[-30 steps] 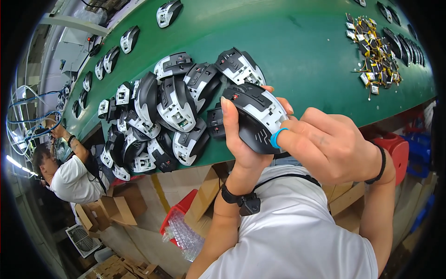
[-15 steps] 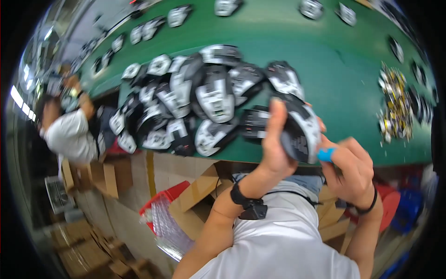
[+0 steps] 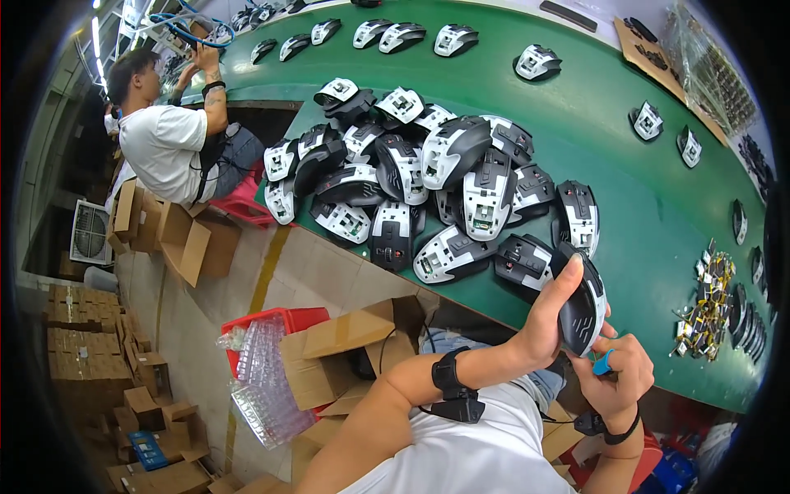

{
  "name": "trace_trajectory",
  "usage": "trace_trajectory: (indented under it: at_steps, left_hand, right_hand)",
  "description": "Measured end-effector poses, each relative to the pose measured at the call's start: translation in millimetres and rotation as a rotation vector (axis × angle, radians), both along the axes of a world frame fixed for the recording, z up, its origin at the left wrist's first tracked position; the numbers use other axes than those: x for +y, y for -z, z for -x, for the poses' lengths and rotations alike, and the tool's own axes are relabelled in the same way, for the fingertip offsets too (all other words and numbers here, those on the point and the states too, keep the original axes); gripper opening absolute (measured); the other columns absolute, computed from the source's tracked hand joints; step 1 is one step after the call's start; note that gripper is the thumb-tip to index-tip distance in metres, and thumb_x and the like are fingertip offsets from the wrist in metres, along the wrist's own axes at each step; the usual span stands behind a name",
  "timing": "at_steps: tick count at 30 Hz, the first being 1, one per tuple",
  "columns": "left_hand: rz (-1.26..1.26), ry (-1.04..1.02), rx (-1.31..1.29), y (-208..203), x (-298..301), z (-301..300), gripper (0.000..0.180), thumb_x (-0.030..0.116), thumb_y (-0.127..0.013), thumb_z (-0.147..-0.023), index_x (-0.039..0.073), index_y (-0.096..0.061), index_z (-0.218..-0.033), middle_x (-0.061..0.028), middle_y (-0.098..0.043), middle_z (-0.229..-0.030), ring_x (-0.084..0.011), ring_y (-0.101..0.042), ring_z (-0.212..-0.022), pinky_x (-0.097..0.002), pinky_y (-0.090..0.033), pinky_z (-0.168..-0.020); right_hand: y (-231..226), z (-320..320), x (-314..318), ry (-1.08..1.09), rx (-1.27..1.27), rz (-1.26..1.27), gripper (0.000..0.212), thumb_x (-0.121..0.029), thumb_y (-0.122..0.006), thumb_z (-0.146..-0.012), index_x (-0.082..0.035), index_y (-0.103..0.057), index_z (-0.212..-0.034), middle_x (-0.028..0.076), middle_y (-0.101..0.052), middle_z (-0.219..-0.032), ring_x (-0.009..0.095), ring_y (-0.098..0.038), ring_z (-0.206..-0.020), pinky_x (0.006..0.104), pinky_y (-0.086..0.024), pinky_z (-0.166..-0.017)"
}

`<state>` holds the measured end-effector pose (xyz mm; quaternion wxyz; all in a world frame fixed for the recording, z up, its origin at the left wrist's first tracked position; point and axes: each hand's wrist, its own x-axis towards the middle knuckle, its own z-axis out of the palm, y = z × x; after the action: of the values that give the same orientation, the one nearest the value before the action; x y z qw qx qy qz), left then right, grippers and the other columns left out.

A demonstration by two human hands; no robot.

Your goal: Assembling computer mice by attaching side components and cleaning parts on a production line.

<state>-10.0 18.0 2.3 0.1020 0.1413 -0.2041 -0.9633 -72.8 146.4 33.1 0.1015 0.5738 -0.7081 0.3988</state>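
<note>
left fingers (image 3: 563, 284) snug around mouse (image 3: 583, 311)

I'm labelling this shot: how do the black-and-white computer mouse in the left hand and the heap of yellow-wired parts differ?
The black-and-white mouse is one curved piece; the yellow-wired heap is many jumbled parts. The left hand grips the mouse; the heap lies on the green table. Both mix dark and pale areas.

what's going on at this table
The person's left hand grips a computer mouse near the edge of the green table, with the right hand close to its lower end. Similar mice lie heaped to the left, and small wired parts lie piled to the right. Another person sits farther off at left.
</note>
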Motion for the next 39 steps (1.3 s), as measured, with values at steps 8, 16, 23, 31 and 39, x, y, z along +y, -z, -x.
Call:
trace_trajectory:
  at_steps: [8,16,23,31,39]
  left_hand:
    - [-0.019,0.103,-0.048,2.4,1.0,-7.3,0.054,0.057,-0.041,-0.094,0.005,-0.054,-0.095,-0.0104,-0.061,-0.083,-0.0204,-0.065,-0.069,-0.0283,-0.053,-0.058]
    - [-0.026,0.081,0.078,14.2,-10.1,-4.3,0.058,0.058,-0.038,-0.094,0.005,-0.048,-0.115,-0.0126,-0.06,-0.097,-0.0223,-0.065,-0.085,-0.0332,-0.057,-0.067]
    - [0.147,0.104,0.053,18.6,0.2,-3.2,0.056,0.057,-0.047,-0.092,0.003,-0.052,-0.106,-0.0082,-0.062,-0.089,-0.0162,-0.065,-0.08,-0.0295,-0.054,-0.07]
    - [0.209,-0.053,0.027,20.2,4.4,2.5,0.04,0.046,-0.05,-0.096,0.01,-0.047,-0.112,0.0035,-0.048,-0.09,-0.0041,-0.049,-0.081,-0.0199,-0.042,-0.068]
    - [0.287,-0.127,0.081,20.3,-7.1,4.6,0.038,0.039,-0.054,-0.096,0.008,-0.045,-0.117,0.0028,-0.046,-0.092,-0.0037,-0.045,-0.086,-0.0213,-0.04,-0.074]
  right_hand:
    - [-4.4,-15.2,4.6,0.051,-0.026,-0.073,0.046,-0.003,-0.086,-0.06,-0.006,-0.041,-0.071,0.007,-0.056,-0.064,0.021,-0.054,-0.051,0.0326,-0.055,-0.057]
    - [20.5,-27.5,7.1,0.256,-0.267,0.062,0.032,0.012,-0.07,-0.066,-0.001,-0.051,-0.088,0.014,-0.057,-0.096,0.024,-0.06,-0.084,0.0326,-0.05,-0.075]
    - [49.7,-15.4,12.0,0.437,-0.581,0.371,0.03,0.017,-0.052,-0.08,0.002,-0.049,-0.107,0.016,-0.051,-0.113,0.018,-0.056,-0.092,0.0247,-0.055,-0.065]
    - [35.6,3.4,24.5,0.156,-0.614,0.176,0.014,0.001,-0.057,-0.086,0.004,-0.059,-0.1,0.014,-0.057,-0.117,0.012,-0.055,-0.09,0.0225,-0.044,-0.075]
    - [34.9,-2.3,11.1,0.121,-0.594,0.198,0.014,-0.004,-0.057,-0.088,0.004,-0.06,-0.1,0.016,-0.057,-0.115,0.012,-0.055,-0.087,0.0218,-0.044,-0.073]
